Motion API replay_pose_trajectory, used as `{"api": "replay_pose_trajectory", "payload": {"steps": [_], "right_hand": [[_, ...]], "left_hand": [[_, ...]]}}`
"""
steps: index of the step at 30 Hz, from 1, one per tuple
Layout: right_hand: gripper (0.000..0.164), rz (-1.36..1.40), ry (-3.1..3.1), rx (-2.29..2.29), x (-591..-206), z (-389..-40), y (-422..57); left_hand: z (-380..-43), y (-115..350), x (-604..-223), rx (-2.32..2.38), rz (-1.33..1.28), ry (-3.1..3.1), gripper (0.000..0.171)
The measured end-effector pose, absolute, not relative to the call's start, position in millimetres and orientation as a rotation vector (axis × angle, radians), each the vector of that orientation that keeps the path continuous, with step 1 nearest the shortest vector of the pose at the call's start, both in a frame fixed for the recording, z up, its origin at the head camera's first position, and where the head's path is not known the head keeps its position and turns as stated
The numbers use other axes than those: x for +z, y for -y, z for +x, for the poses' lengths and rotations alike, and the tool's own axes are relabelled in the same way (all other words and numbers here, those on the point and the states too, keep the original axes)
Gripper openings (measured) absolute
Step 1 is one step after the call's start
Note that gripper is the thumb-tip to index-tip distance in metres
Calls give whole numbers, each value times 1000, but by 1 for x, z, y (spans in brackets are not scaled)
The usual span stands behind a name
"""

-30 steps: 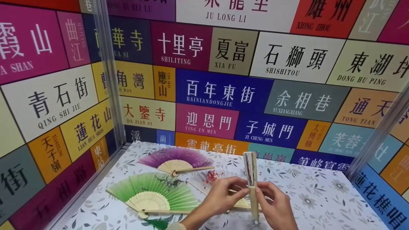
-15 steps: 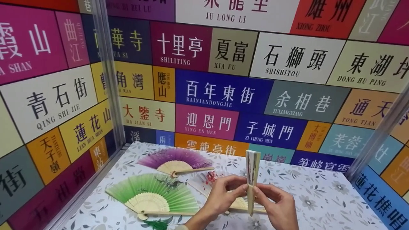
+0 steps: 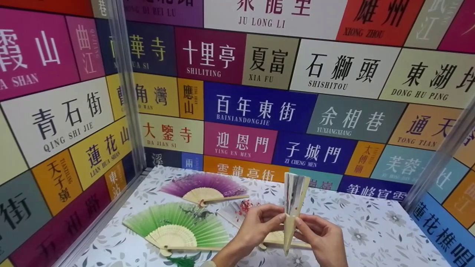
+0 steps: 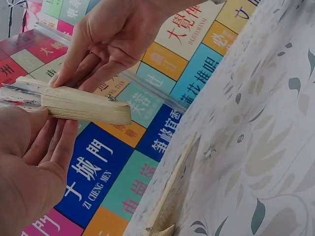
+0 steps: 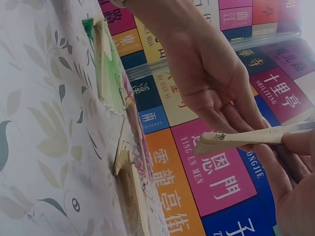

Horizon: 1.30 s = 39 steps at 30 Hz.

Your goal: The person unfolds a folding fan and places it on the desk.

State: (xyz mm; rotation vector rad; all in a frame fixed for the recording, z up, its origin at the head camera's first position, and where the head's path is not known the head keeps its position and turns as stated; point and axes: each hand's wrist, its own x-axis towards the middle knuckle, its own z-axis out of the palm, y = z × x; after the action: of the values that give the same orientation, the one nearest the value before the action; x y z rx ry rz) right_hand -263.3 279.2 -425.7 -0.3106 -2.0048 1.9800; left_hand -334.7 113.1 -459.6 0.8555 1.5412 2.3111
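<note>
Between both hands, a mostly folded folding fan (image 3: pixel 291 218) stands upright above the table, its leaf end up and its pivot end down. The left hand (image 3: pixel 259 226) pinches its left side with thumb and fingers. On the other side the right hand (image 3: pixel 321 235) pinches it the same way. In the left wrist view the fan's (image 4: pixel 91 104) wooden ribs lie stacked and a metal ring shows at the pivot. Behind the hands lies a spread white fan with red blossoms (image 3: pixel 245 207), partly hidden by the left hand.
A spread green fan (image 3: pixel 185 222) with a green tassel (image 3: pixel 183 260) lies at the left of the table. Behind it rests a spread purple fan (image 3: pixel 207 187). The table (image 3: pixel 371 230) has a leaf-patterned cover. Colourful lettered wall panels (image 3: pixel 259 102) enclose it.
The fan between the hands has turned and its upper end has spread slightly wider. Both hands stay at about the same place. The fans on the table have not moved.
</note>
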Motion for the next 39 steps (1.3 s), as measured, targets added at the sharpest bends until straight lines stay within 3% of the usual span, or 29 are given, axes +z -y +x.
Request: {"api": "replay_pose_trajectory", "payload": {"steps": [12, 19, 39], "right_hand": [[32, -310, 1972, 2068, -426, -265, -281], [23, -246, 1954, 2135, -427, -263, -282], [27, -224, 1971, 2158, -432, -263, -282]], "left_hand": [[-340, -109, -459, 2329, 733, -1501, 28], [-342, -105, -458, 2355, 701, -1488, 30], [-345, -101, -459, 2413, 679, -1462, 30]]}}
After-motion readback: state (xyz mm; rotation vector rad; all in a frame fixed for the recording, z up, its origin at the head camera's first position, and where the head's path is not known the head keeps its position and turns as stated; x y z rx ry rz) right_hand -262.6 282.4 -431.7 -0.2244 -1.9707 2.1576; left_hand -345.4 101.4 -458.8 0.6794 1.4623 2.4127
